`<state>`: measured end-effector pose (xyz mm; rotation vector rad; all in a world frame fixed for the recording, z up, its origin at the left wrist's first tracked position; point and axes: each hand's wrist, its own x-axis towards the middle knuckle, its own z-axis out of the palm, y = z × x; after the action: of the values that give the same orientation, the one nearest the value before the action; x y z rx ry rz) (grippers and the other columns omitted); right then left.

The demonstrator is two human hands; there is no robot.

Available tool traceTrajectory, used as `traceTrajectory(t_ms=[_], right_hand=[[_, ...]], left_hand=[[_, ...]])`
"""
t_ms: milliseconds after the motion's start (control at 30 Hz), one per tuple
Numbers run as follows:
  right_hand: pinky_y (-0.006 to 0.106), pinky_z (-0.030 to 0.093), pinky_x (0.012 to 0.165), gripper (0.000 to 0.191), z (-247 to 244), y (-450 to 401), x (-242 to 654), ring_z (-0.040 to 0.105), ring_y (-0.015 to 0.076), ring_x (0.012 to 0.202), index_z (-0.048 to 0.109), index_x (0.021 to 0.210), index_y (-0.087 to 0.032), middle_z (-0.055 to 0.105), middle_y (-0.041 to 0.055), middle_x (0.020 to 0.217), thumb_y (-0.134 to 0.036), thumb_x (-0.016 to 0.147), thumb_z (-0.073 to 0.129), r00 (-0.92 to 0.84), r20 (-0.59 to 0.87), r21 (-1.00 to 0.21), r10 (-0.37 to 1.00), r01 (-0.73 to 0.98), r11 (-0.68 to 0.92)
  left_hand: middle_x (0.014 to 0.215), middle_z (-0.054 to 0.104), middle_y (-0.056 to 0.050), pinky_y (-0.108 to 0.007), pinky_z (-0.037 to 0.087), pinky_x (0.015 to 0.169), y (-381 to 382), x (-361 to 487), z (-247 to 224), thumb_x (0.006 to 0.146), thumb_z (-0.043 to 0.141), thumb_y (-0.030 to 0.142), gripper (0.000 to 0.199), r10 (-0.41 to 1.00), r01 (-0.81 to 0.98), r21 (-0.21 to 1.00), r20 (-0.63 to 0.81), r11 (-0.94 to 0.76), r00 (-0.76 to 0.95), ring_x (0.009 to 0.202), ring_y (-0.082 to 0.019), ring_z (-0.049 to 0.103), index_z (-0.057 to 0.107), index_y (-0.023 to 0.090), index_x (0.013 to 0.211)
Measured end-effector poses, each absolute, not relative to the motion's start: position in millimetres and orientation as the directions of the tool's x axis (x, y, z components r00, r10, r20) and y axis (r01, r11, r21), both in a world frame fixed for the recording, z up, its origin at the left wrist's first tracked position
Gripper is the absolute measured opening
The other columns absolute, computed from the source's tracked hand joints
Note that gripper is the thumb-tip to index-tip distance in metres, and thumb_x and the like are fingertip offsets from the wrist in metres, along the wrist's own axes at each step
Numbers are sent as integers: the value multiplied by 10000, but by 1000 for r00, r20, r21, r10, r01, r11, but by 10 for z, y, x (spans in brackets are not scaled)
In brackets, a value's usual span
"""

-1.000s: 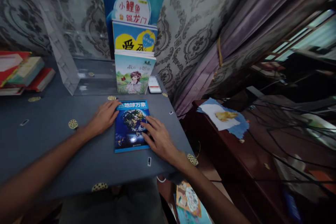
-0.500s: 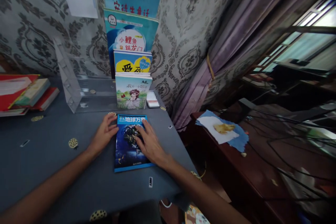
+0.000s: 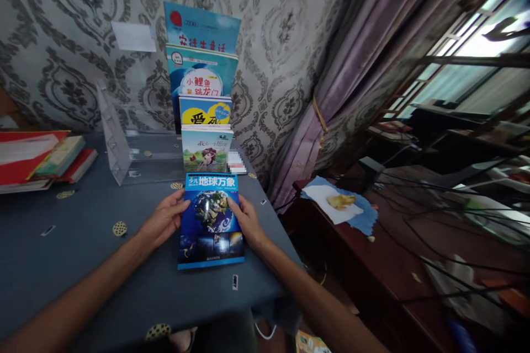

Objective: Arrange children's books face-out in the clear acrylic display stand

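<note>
A blue book [image 3: 212,220] with a globe on its cover lies between my hands, its top edge tipped up a little off the table. My left hand [image 3: 165,217] grips its left edge, thumb on the cover and fingers underneath. On the right edge my right hand [image 3: 247,222] holds it the same way, thumb on top. Right behind it, a clear acrylic rack [image 3: 114,140] carries several books in tiers on its right side, the front one a pale green book [image 3: 207,151] with a drawn figure.
Red and green books [image 3: 62,162] are stacked at the table's left. A patterned wall and purple curtain [image 3: 300,138] stand behind. To the right, a dark red desk [image 3: 331,253] bears a blue cloth [image 3: 366,218] and tangled black cables.
My right hand has slid from the book's cover to its right edge. My left hand has closed on the left edge, and the top of the book has risen. The view has tilted up.
</note>
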<state>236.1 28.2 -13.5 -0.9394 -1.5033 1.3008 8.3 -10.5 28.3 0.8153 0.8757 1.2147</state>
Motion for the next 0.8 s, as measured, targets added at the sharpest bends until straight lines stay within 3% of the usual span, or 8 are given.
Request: traceTrajectory(t_ms=[100,200,367,500,667,800], right_hand=[[317,604,705,604,46,298,2423,683,200,821,578,1342,-269,726,27,1037,-619,864,695,-495,105,-994,862,-67,82],[255,525,560,591,271,368,2515,611,152,693,579,1340,-273,697,15,971,-607,869,706,-614,137,-987,778,-21,157],[341,569,802,434,381,405,2533,665,226,942,605,1283,-259,695,53,1078,-537,950,625,-510,370,-893,776,33,448],[336,539,754,344,217,326,2481,662,218,838,630,1176,-228,693,47,941,-503,1010,508,-435,425,-816,794,196,544],[319,517,712,292,196,359,2471,662,222,834,626,1130,-221,694,56,919,-454,1015,494,-442,420,-793,792,244,558],[332,520,716,279,214,546,2446,649,230,830,627,1142,-221,709,70,945,-434,1004,510,-439,413,-790,798,264,554]], left_hand=[[1091,780,-99,-327,633,839,-95,45,344,738,857,273,554,995,-408,909,-55,83,80,982,-251,756,665,173,1248],[1111,775,-93,-330,606,884,-93,35,470,761,847,343,517,997,-382,923,67,-54,23,1040,-257,733,680,188,1225],[1266,725,-81,-423,503,1072,-69,16,495,853,731,404,448,959,-249,929,284,-274,6,1219,-290,644,672,223,1259],[1280,709,-82,-460,452,1115,-42,-40,295,884,633,400,462,951,8,952,306,-307,36,1217,-301,628,647,217,1308],[1205,697,-94,-442,479,1055,-5,-117,269,915,553,388,497,927,296,880,365,-373,81,1154,-285,625,574,206,1377],[907,689,-54,-379,533,837,122,-218,366,884,556,402,484,943,511,796,317,-325,105,923,-255,648,580,180,1313]])
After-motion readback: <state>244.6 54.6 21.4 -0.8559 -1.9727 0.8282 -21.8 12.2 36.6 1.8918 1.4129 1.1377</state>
